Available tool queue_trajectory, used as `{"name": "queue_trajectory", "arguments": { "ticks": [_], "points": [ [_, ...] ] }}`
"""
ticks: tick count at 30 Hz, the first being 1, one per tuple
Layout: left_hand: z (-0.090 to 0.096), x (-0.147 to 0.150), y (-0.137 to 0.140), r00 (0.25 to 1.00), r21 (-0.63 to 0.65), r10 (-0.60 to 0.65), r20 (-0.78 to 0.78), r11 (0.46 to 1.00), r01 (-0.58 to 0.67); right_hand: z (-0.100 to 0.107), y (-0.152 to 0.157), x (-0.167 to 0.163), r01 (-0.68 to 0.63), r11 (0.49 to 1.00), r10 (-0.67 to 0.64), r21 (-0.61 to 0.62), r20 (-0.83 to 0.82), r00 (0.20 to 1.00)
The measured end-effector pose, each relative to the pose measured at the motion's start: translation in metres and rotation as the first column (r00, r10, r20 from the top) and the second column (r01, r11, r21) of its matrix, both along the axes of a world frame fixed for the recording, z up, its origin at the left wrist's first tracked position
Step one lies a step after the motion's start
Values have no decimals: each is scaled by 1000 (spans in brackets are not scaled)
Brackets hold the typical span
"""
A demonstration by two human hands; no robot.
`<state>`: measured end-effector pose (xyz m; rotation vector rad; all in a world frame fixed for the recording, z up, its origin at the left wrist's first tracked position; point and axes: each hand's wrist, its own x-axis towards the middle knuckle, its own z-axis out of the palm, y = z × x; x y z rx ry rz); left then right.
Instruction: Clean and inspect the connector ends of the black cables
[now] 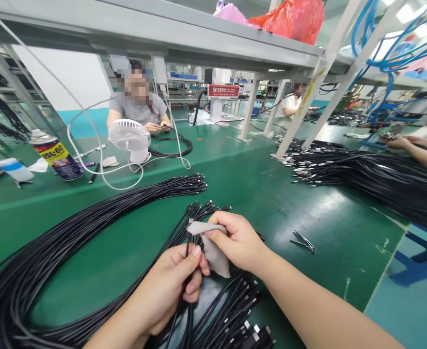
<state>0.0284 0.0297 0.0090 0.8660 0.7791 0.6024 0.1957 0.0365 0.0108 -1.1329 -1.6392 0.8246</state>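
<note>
Black cables rise through the left hand's closed fingers, just below frame centre; the right hand pinches grey cloth at their upper ends; cable bundles lie left and below; green tabletop shows rightward, around a small metal tool, to its lower-right edge; both forearms slant inward from the bottom.
</note>
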Motion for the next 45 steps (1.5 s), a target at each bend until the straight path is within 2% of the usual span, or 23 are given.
{"name": "queue_trajectory", "arguments": {
  "ticks": [4,7,9,11,12,14,16,20,25,31,33,37,45],
  "points": [
    [-2,1,0,998,21,2,-57,1000,-1,-2,2,4,-44,970,-17,241,245,969],
    [-2,0,1,999,5,-1,-47,1000,1,-1,4,7,6,946,-93,323,255,963],
    [-1,-1,2,1000,-16,-1,-6,1000,1,0,6,9,123,954,-169,274,151,974],
    [0,-3,2,999,-36,-2,33,999,3,-1,9,13,209,971,-210,119,-3,978],
    [0,-4,2,999,-46,-9,51,999,12,-2,11,15,203,979,-201,17,-97,975],
    [-1,-5,2,995,-67,-28,94,997,35,-6,14,18,109,982,-149,-151,-283,947],
    [-2,-8,2,988,-91,-41,149,994,55,-11,17,18,6,975,-95,-221,-392,915],
    [-2,-10,2,968,-136,-54,247,987,90,-16,18,14,-101,964,-14,-244,-428,903],
    [2,-11,1,947,-149,-52,316,983,104,-16,15,9,-281,915,115,-290,-481,869],
    [5,-11,0,942,-162,-45,333,981,104,-10,16,14,-302,937,208,-175,-413,887],
    [4,-11,0,941,-175,-40,336,979,104,-10,16,15,-321,927,220,-192,-416,882],
    [4,-11,2,937,-197,-23,347,976,97,-12,14,13,-421,847,214,-324,-516,829],
    [8,-9,0,931,-248,1,366,964,96,-10,12,14,-444,813,182,-376,-560,808]
  ]
}}
